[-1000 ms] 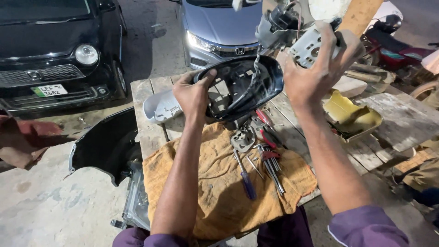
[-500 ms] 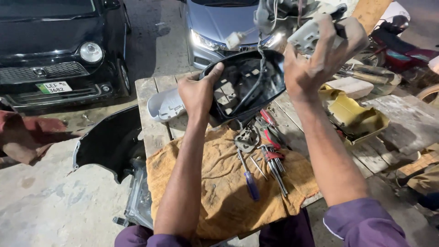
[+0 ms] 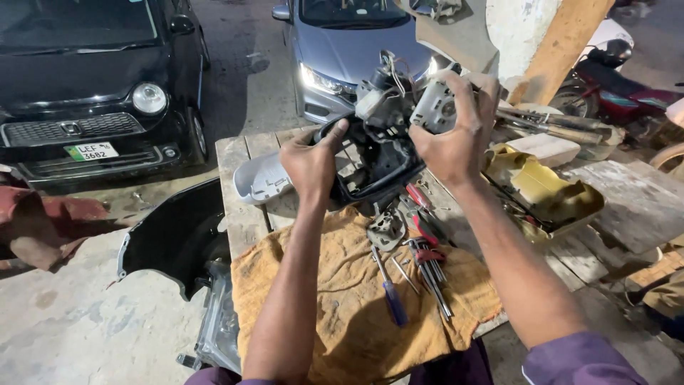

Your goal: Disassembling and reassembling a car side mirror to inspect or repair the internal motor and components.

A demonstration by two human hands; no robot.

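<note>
Both hands grasp parts: left hand (image 3: 308, 160) black mirror housing (image 3: 374, 167), right hand (image 3: 456, 135) grey motor unit (image 3: 434, 107).

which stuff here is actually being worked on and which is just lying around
In hand:
- left hand grips the black mirror housing
- right hand grips the grey motor unit at its top

Lying about:
- blue-handled screwdriver
- red-handled tools
- orange cloth
- white mirror cover
- yellow part
</note>
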